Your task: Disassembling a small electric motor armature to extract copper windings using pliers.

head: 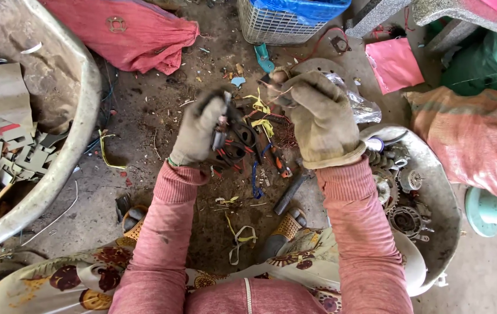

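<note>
A small dark metal motor part with red wires (230,138) sits gripped in the gloved left hand (199,132), raised above the littered dirt floor (161,116). Just beside it, the gloved right hand (318,119) pinches thin copper wire (276,94), both forearms angled inward.

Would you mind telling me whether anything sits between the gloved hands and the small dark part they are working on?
Nothing visible does. The left hand already grips the small dark part directly. The right hand is up beside it, pinching a thin wire at the fingertips. Only open air shows in the gap between them.
</note>
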